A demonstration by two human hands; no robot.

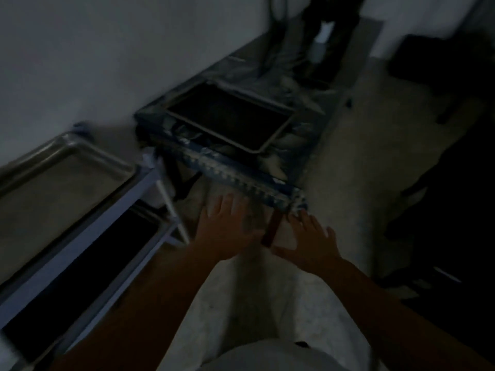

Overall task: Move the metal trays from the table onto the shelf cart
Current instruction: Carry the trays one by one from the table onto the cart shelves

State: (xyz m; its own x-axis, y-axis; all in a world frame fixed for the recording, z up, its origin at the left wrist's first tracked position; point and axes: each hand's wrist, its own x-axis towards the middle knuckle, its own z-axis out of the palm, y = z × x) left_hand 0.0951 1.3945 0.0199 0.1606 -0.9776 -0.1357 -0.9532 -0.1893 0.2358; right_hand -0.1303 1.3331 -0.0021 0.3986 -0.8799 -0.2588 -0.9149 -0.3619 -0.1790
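Observation:
The view is dim and blurred. A dark metal tray lies on a table covered with a blue patterned cloth, against the wall ahead. At the left stands the shelf cart with a pale frame; a shiny metal tray rests on its top shelf, and a darker shelf shows below it. My left hand and my right hand are stretched out, fingers spread, just short of the table's near edge. Both hold nothing.
A white wall runs behind the table and cart. Dark cables and blurred equipment sit at the table's far end. Dark bulky shapes stand on the right. Pale floor lies between them and the table.

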